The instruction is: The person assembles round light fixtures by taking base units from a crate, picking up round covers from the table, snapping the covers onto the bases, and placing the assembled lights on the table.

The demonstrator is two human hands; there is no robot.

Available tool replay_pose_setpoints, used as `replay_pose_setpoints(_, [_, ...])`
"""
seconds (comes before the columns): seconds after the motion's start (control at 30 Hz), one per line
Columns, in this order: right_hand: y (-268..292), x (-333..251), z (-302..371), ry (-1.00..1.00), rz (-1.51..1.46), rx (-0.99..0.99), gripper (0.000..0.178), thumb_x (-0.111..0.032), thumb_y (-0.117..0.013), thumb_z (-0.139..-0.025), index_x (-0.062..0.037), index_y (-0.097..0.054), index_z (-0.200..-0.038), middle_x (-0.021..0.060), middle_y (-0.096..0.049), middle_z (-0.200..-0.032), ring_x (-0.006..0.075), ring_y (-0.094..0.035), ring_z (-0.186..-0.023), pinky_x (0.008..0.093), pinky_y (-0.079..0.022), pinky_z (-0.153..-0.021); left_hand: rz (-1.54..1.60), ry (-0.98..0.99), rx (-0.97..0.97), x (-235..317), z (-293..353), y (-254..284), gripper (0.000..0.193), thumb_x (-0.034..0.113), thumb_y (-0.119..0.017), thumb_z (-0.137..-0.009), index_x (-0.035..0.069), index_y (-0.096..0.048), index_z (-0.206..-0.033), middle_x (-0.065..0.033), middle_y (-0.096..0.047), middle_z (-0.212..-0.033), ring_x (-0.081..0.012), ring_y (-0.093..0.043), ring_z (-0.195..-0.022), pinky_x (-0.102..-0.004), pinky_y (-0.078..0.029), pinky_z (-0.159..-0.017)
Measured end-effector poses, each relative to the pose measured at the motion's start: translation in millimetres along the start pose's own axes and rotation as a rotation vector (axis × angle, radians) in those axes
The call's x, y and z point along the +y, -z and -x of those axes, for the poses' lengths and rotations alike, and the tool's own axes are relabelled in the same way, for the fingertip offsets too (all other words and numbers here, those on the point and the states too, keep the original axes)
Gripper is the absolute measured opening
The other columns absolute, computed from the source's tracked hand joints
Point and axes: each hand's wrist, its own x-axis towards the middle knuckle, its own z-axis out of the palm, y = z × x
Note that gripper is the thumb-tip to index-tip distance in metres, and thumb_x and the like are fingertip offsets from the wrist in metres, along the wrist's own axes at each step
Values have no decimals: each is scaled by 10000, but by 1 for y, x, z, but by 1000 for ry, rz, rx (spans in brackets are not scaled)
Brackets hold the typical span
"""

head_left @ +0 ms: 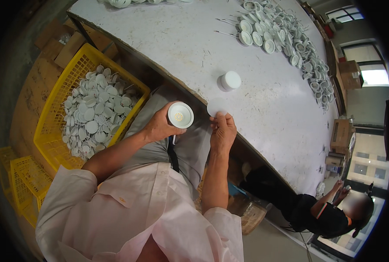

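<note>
My left hand [158, 126] is closed round a white LED downlight housing [181, 124], its open face up and a ring of small yellow LED chips showing inside. A short piece of wire hangs below it. Between thumb and fingers my right hand [223, 131] pinches a thin, translucent round disc [216, 106], held over the table's near edge and apart from the housing. On the table just beyond that hand stands a short stack of white round discs [232, 80].
The white table [168, 48] carries a long heap of downlight housings [286, 39] at the far right. A yellow basket [50, 126] full of white round lamp parts [94, 105] stands at my left. Another person [330, 214] sits at the right, by the table.
</note>
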Motion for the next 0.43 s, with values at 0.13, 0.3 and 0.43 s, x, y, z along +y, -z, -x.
replay_pose_setpoints(0.13, [-2, -5, 14, 649, 419, 149, 127, 12, -671, -743, -31, -637, -857, 68, -630, -836, 162, -593, -734, 250, -441, -604, 27, -4, 20, -2, -1, 4, 696, 72, -774, -653, 11, -422, -1251, -69, -573, -1108, -134, -544, -1021, -285, -452, -885])
replay_pose_setpoints(0.3, [-6, -20, 34, 1403, 687, 148, 276, 89, -703, -608, -98, -651, -804, 43, -602, -829, 191, -551, -750, 258, -447, -620, 38, -20, 53, 9, -1, 7, 692, 74, -779, -653, 8, -430, -1246, -67, -572, -1111, -131, -538, -1029, -287, -441, -901])
replay_pose_setpoints(0.43, [-4, -21, 40, 1579, 861, 82, 295, 81, -704, -609, -146, -647, -790, -8, -569, -930, 172, -529, -768, 270, -451, -606, 35, -34, 65, 17, 0, 6, 704, 99, -787, -662, 19, -424, -1260, -61, -562, -1135, -144, -533, -1043, -290, -435, -913])
